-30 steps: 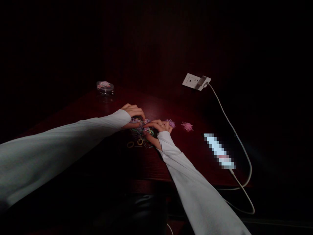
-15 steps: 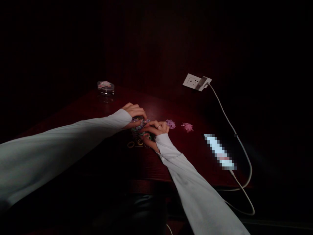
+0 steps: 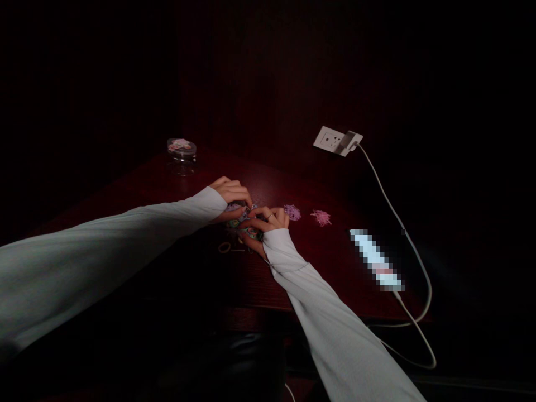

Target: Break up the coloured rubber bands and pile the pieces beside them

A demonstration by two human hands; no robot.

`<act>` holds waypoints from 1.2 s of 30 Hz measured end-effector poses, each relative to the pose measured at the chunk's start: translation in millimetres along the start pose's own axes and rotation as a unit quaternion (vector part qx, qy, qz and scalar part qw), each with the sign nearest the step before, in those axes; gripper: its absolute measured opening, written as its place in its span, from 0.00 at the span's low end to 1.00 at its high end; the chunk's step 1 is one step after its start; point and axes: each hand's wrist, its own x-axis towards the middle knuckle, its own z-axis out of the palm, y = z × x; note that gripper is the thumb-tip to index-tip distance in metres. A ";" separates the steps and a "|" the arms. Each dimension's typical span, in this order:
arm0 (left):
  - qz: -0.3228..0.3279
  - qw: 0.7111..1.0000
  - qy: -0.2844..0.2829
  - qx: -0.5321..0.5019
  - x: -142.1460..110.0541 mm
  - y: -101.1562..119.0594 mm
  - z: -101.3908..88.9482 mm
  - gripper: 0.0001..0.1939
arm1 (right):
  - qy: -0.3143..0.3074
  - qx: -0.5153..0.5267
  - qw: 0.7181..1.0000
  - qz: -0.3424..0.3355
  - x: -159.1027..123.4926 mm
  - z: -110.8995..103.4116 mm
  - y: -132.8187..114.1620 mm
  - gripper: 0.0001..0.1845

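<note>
While both hands met near the middle of the frame, the pile of mixed bands (image 3: pixel 234 223) lay beneath their fingers on the dark red desk (image 3: pixel 268 287), partly covered by them. The left hand (image 3: pixel 232 194) arched over from the upper left of the pile, its fingers curled down and its thumb low beside the bands; the right hand (image 3: pixel 272 219) reached in from the lower right, index finger and thumb parted around the near side. Neither grip showed plainly: shadow and the smallness of the bands hid whether either had pinched one or merely touched the heap. Working well here seemed a matter of fingertips rather than palms, one hand lightly pinning the tangle and the other teasing single bands loose, since thin loops like these would likely hook together and drag their neighbours along. A slow, slight lift would probably have served better than a hard pull, which could flick a band away. The right hand's knuckles called for care too, because the purple pile (image 3: pixel 292 212) sat just beside them, right of centre, with the pink pile (image 3: pixel 321 218) farther right, and a careless sweep could have scattered the nearer one. Dim light made the darker colours hard to judge, so a close look before each pinch seemed wise.
</note>
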 end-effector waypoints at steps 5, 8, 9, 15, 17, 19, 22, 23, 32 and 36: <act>0.003 1.000 0.013 -0.002 0.4 0.3 0.9 0.13 | 0.011 0.025 0.999 0.026 1.2 -1.3 -1.6 0.06; -0.005 1.000 0.022 -0.015 0.6 1.7 -0.1 0.15 | 0.036 0.070 0.995 0.068 2.3 -0.9 0.0 0.06; -0.008 0.999 0.024 -0.021 0.7 2.3 -0.6 0.16 | 0.044 0.088 0.992 0.083 2.8 -0.7 1.0 0.07; -0.011 0.999 0.024 -0.033 1.3 3.3 -0.8 0.18 | 0.068 0.151 0.977 0.133 5.5 0.1 8.5 0.12; -0.001 0.999 0.026 -0.035 1.4 2.4 0.3 0.18 | 0.077 0.166 0.975 0.128 5.9 -0.1 10.7 0.13; 0.015 0.999 0.028 -0.036 1.4 1.9 1.2 0.17 | 0.082 0.176 0.973 0.123 6.1 -0.6 12.5 0.13; 0.029 0.999 0.026 -0.023 1.7 2.5 2.1 0.16 | 0.084 0.183 0.972 0.122 6.5 -1.3 14.0 0.13; 0.031 0.999 0.025 -0.017 1.8 2.9 2.4 0.16 | 0.084 0.184 0.972 0.123 6.6 -1.4 13.9 0.13; 0.050 0.997 0.052 0.002 2.2 3.1 5.0 0.16 | 0.083 0.150 0.969 0.179 2.9 -2.0 -2.4 0.10; 0.050 0.998 0.045 0.007 1.8 5.9 2.2 0.15 | 0.093 0.144 0.970 0.175 3.1 -2.5 -5.7 0.09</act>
